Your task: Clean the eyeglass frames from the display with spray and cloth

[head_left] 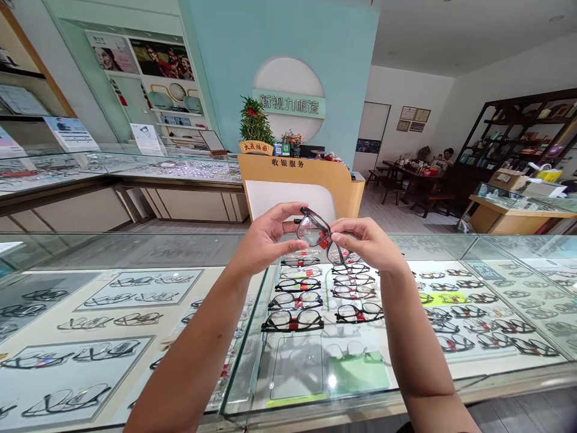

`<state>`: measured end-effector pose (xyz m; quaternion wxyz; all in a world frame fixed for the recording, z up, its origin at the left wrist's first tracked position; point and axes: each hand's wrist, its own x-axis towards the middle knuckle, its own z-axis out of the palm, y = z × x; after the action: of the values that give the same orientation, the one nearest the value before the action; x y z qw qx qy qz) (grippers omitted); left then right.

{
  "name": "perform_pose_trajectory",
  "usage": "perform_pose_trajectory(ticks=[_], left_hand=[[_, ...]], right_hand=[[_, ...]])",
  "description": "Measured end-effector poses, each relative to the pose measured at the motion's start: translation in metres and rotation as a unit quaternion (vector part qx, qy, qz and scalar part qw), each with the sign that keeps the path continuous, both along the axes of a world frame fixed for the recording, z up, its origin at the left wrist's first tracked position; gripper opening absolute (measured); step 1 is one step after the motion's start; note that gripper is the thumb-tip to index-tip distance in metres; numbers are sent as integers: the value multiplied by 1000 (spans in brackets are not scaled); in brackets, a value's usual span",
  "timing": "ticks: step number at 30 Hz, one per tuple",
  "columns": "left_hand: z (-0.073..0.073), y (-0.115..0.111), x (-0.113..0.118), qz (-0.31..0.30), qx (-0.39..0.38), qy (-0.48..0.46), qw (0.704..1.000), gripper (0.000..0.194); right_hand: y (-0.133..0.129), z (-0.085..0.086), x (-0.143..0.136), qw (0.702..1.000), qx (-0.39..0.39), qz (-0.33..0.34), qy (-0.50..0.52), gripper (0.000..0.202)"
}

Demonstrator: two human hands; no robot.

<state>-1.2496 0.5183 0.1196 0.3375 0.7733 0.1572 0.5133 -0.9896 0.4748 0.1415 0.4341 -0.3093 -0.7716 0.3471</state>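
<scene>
A pair of black-framed glasses [315,231] is held up above the glass table [135,249], pinched between both hands. The left hand [265,237] closes its fingers on the frame at 9 o'clock, the right hand [367,243] at 3 o'clock. Rows of glasses [315,294] lie under the glass at 6 o'clock, and an orange cashier desk [306,180] stands at 12 o'clock.

glasses [317,231]: glossy black plastic, clear lenses | display case [135,249]: smooth glass
</scene>
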Motion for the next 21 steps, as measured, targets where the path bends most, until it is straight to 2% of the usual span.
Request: perform_pose_trajectory(ticks=[3, 6, 10, 13, 15, 18, 21], left_hand=[[1, -2, 5, 37, 34, 5, 999, 76], [3, -5, 8, 73, 51, -6, 996, 69], [6, -12, 11, 71, 55, -13, 996, 41], [6, -21, 15, 63, 75, 4, 995, 33], [6, -30, 18, 56, 79, 15, 995, 32], [6, -44, 24, 53, 59, 22, 997, 32], [3, -47, 31, 46, 32, 46, 997, 34]], right_hand=[[-5, -2, 5, 999, -19, -32, 34, 34], [-15, -9, 25, 989, -37, -110, 90, 33], [-39, -28, 75, 962, -84, -200, 165, 31], [-62, -52, 114, 937, -145, -252, 193, 30], [-74, -73, 134, 902, -193, -308, 233, 31], [-86, -104, 153, 815, -269, -396, 327, 32], [-96, -129, 160, 760, -315, -428, 375, 28]])
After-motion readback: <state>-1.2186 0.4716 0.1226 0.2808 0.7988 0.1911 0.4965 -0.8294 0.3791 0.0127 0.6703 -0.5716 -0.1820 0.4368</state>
